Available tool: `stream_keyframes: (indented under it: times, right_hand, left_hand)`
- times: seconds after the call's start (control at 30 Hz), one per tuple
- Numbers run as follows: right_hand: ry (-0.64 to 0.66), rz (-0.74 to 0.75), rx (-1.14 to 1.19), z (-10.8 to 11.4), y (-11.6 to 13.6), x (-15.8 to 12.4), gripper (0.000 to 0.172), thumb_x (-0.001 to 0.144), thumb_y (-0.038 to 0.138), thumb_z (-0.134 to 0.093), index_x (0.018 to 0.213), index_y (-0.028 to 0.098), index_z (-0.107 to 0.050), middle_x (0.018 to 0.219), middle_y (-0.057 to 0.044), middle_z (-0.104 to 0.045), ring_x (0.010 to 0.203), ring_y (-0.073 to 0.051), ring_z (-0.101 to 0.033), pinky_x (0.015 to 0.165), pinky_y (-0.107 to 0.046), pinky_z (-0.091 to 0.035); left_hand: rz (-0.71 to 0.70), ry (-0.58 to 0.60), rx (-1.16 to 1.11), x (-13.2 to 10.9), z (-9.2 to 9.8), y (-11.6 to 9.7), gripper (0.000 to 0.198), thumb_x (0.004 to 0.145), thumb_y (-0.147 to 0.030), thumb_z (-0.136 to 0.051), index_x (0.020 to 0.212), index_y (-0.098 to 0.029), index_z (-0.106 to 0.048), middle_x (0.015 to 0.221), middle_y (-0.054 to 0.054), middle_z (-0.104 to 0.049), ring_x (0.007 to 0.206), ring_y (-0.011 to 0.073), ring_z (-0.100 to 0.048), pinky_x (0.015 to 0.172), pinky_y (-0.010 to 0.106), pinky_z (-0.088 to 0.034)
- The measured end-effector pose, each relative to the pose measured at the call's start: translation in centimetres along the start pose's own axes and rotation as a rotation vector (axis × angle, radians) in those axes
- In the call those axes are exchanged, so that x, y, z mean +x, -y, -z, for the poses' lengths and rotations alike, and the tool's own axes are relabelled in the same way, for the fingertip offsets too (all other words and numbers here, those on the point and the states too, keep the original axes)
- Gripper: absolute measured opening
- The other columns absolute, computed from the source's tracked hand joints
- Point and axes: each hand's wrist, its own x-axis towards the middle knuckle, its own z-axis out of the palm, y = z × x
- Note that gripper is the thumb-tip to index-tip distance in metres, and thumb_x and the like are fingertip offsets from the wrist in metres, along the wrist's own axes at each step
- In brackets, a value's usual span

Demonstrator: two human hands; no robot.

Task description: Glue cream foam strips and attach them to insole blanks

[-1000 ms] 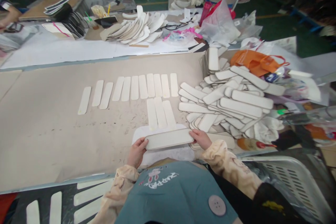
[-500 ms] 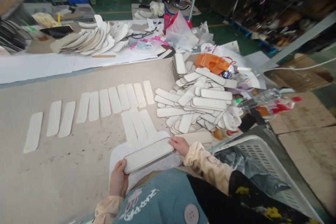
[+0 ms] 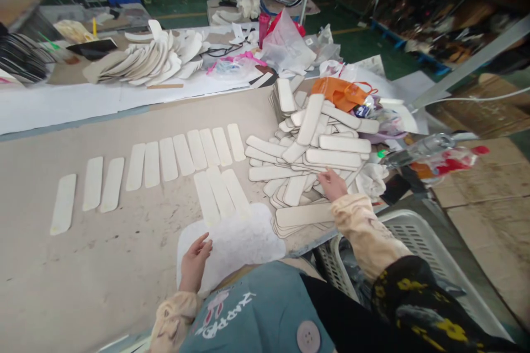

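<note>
My left hand (image 3: 196, 262) hovers over the left part of a white sheet (image 3: 240, 237) at the table's front edge, fingers apart and holding nothing. To the right, my right hand (image 3: 332, 184) is at the near side of a heap of white oblong pieces (image 3: 338, 159); its fingers are bent, and whether they grip a piece is too small to tell. One piece (image 3: 310, 119) lies slanted on top of the heap. A stack of larger pieces (image 3: 304, 214) lies below my right hand. Several thin pale strips (image 3: 151, 164) lie in a row to the left.
Behind the heap is an orange bag (image 3: 339, 94). Bottles (image 3: 451, 160) lie at the right, above a white plastic basket (image 3: 430, 248) beside the table. Curved white pieces (image 3: 153, 60) are piled on the far table. A metal pole (image 3: 467, 66) slants across the right side.
Both hands have let go of the long white piece they held; a piece now lies slanted on the heap. My right hand has moved right and away to the heap. My left hand has opened.
</note>
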Motion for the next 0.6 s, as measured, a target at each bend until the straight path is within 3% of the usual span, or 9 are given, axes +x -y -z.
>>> stream_keyframes:
  times: [0.13,0.23,0.33,0.43,0.6]
  right_hand:
    - [0.249,0.16,-0.133,-2.0,-2.7,-4.4,0.044,0.064,0.029,-0.069,0.105,0.018,-0.063,0.108,-0.012,-0.06,0.106,-0.03,-0.052,0.095,-0.045,-0.038]
    - [0.413,0.386,-0.459,-3.6,-5.6,-6.4,0.056,0.063,0.021,-0.065,0.118,0.015,-0.058,0.115,-0.015,-0.056,0.107,-0.031,-0.05,0.093,-0.045,-0.039]
    - [0.405,0.523,-0.676,-4.3,-8.0,-6.4,0.056,0.068,0.023,-0.063,0.123,0.013,-0.054,0.115,-0.016,-0.054,0.106,-0.031,-0.049,0.09,-0.043,-0.041]
    - [0.398,0.593,-0.643,-4.3,-8.6,-5.8,0.044,0.072,0.025,-0.061,0.116,0.015,-0.058,0.111,-0.014,-0.056,0.103,-0.028,-0.049,0.09,-0.041,-0.04]
    - [0.379,0.536,-0.586,-4.3,-7.6,-5.4,0.028,0.071,0.026,-0.062,0.097,0.016,-0.059,0.097,-0.011,-0.058,0.095,-0.027,-0.051,0.084,-0.039,-0.041]
  left_hand:
    - [-0.295,-0.124,0.608,0.9,0.9,0.9,0.03,0.077,-0.039,-0.057,0.096,-0.018,-0.067,0.075,0.003,-0.062,0.068,0.0162,-0.059,0.068,0.029,-0.047]
    - [-0.361,-0.103,0.785,1.5,1.1,0.4,0.023,0.082,-0.032,-0.052,0.091,-0.019,-0.068,0.086,0.005,-0.064,0.077,0.015,-0.059,0.075,0.027,-0.045]
    - [-0.395,-0.053,0.928,2.3,0.7,-0.4,0.025,0.086,-0.031,-0.046,0.095,-0.02,-0.068,0.093,0.006,-0.064,0.083,0.0149,-0.058,0.077,0.026,-0.042]
    - [-0.414,0.012,1.054,3.4,-0.1,-1.2,0.027,0.088,-0.029,-0.043,0.093,-0.02,-0.067,0.091,0.008,-0.063,0.083,0.0159,-0.058,0.076,0.027,-0.042]
    - [-0.44,0.13,1.206,5.0,-1.5,-2.3,0.027,0.087,-0.021,-0.04,0.087,-0.015,-0.067,0.087,0.011,-0.06,0.081,0.0177,-0.058,0.071,0.028,-0.042]
